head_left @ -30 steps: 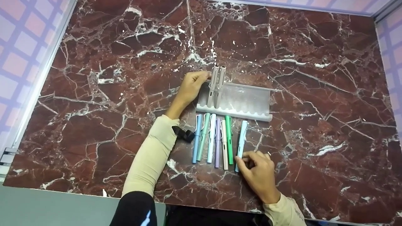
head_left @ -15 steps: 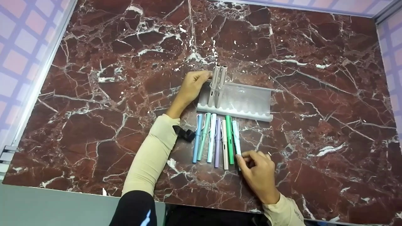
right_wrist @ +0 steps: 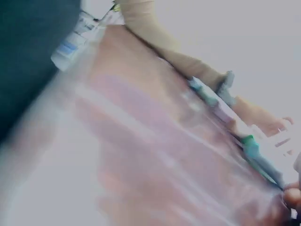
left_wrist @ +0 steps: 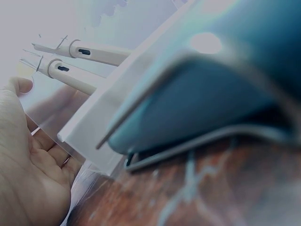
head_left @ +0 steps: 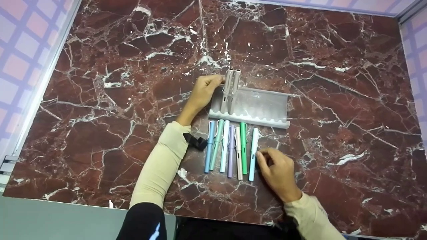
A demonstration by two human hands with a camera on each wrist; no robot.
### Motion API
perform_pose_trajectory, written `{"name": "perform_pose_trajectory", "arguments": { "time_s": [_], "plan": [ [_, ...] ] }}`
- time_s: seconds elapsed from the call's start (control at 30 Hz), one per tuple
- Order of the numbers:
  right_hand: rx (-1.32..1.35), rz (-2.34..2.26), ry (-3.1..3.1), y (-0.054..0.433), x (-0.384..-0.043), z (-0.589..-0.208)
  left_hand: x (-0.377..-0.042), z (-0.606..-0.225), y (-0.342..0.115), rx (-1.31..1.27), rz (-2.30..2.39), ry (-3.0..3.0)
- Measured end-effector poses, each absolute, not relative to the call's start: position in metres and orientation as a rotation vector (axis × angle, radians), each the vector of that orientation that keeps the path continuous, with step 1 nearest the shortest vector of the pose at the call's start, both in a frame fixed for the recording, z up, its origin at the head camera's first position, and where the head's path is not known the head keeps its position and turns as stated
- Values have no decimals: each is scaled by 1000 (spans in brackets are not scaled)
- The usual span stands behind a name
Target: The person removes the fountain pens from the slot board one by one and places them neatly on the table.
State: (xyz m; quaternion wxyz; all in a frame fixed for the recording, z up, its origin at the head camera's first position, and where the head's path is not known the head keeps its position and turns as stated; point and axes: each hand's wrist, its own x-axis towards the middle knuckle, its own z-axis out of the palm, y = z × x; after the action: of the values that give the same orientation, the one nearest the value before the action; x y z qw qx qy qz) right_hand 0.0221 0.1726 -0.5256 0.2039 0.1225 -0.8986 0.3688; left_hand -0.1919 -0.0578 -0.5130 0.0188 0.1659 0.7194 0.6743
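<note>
My left hand (head_left: 205, 88) grips the left end of a clear pen stand (head_left: 260, 103), thumb at its upper edge; in the left wrist view its fingers curl behind the clear panel. Two beige-grey pens (head_left: 230, 91) rest side by side in the stand's left notches. In front of it a light blue pen (head_left: 254, 153) lies at the right end of a row of capped pens. My right hand (head_left: 277, 170) is bent loosely beside that pen, thumb and fingertips right at its right side, the pen's barrel uncovered. In the right wrist view only a few fingertips (right_wrist: 292, 195) show.
Left of it lie a green pen (head_left: 244, 150), a pale beige pen (head_left: 238, 156), a purple pen (head_left: 231, 153) and several blue or mint ones. The left wrist camera (head_left: 198, 143) sits close to the row's left end. Beneath is a dark red marbled table (head_left: 350, 133).
The light blue pen shifted left beside the green pen, then back slightly right. My right hand has moved up from its lower end to mid-barrel. The left hand and the stand stay in place.
</note>
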Motion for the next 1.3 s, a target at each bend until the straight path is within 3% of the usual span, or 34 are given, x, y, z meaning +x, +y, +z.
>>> {"name": "perform_pose_trajectory", "arguments": {
  "time_s": [0.67,1.3],
  "plan": [
    [321,1028,-2242,136,-82,-523,-191,-514,-61,532,2091,2214],
    [375,858,-2605,117,-94,-516,-191,-512,-61,513,2090,2204]
  ]
}}
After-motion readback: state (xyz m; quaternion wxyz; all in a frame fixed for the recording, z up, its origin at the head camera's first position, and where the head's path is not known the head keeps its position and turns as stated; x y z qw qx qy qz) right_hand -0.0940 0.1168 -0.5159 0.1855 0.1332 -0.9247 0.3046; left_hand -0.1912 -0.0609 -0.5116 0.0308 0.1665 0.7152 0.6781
